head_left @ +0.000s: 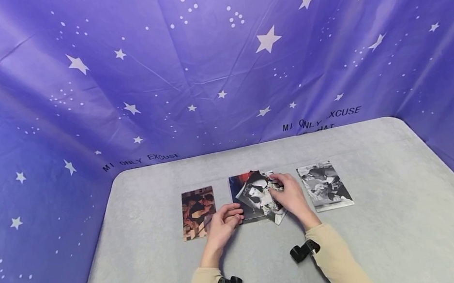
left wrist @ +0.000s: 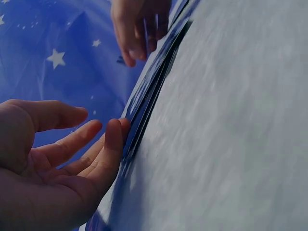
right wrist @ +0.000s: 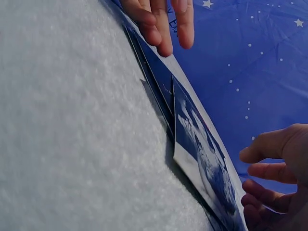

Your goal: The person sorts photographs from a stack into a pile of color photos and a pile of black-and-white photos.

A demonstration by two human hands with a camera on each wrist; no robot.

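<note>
Three groups of photo prints lie in a row in the head view. At the middle, a black-and-white photo card (head_left: 257, 193) rests askew on a dark blue photo card (head_left: 252, 212). My left hand (head_left: 224, 221) is at the left edge of this pile, and its fingertips touch the edge in the left wrist view. Over the right side of the black-and-white card is my right hand (head_left: 289, 194), fingers loosely bent and thumb apart from them. The right wrist view shows the tilted card (right wrist: 199, 149) beside the right hand (right wrist: 274, 173), with nothing pinched between its fingers.
A brownish colour photo (head_left: 195, 210) lies to the left, partly behind the left hand. To the right is another black-and-white photo (head_left: 326, 185). All lie on a grey table (head_left: 399, 233), with a purple-blue star-patterned cloth (head_left: 198, 67) hanging around its back and sides.
</note>
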